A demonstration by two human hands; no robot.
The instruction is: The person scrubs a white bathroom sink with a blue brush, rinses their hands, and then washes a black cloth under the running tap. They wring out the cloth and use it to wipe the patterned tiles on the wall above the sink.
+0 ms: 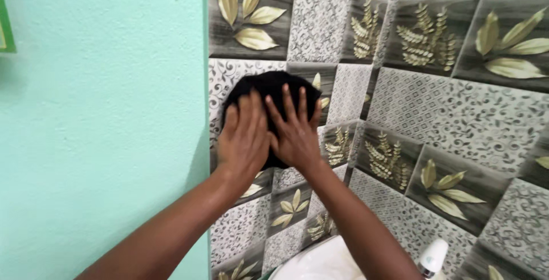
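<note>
A black cloth (pixel 273 83) is pressed flat against a tiled wall (pixel 434 103) patterned with grey squares and pale leaf prints. My left hand (pixel 244 136) lies palm-down on the cloth's left part, fingers spread upward. Beside it, my right hand (pixel 294 127) presses on the cloth's right part, fingers apart too. The two hands touch at the thumbs. Most of the cloth's lower half is hidden under my hands.
A plain mint-green wall (pixel 103 131) meets the tiles at a vertical edge on the left. At the bottom edge shows the rim of a white basin (pixel 311 266), and a white bottle top (pixel 432 257) stands to its right.
</note>
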